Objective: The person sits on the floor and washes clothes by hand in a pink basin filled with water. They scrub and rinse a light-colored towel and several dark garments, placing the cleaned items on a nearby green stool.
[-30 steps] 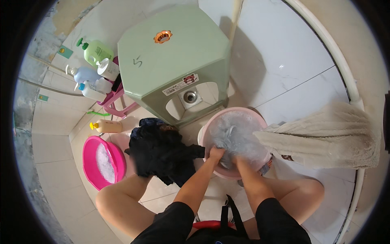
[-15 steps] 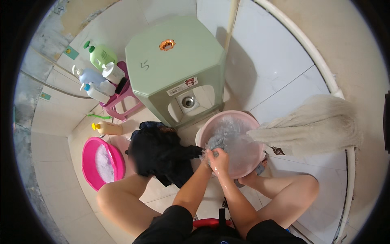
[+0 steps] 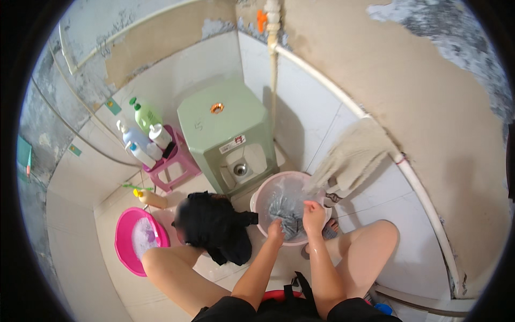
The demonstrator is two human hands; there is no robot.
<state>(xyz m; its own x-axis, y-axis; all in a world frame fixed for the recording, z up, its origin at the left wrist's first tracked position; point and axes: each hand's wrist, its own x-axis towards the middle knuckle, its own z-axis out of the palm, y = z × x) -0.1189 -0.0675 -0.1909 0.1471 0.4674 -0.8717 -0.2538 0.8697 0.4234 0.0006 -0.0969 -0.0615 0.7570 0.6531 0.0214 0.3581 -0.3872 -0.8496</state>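
A wet grey cloth [image 3: 290, 224] lies partly under the cloudy water of a pale pink basin [image 3: 256, 219]. At the basin's near left side, my left hand [image 3: 276, 232] is closed on one part of the cloth. My right hand [image 3: 313, 219] is closed too, over the basin's right side, with the cloth's other edge at its fingers; its exact grip is partly hidden. Left of the basin sits a heap of black clothing [image 3: 217, 225], one sleeve reaching toward the rim. A beige cloth [image 3: 351, 161] hangs from the wall pipe, its lower end close to the basin's right rim.
A tall green plastic stool [image 3: 225, 115] stands behind the basin. Several pump bottles [image 3: 146, 118] crowd a small pink stool [image 3: 177, 166]. A yellow-capped bottle [image 3: 152, 199] lies near a bright pink basin [image 3: 124, 244] of suds. Pipes [image 3: 332, 91] run along the wall.
My hands have moved apart, the right one to the right. The grey cloth, bunched between them before, now spreads lower in the water. The view has tilted up, showing more wall.
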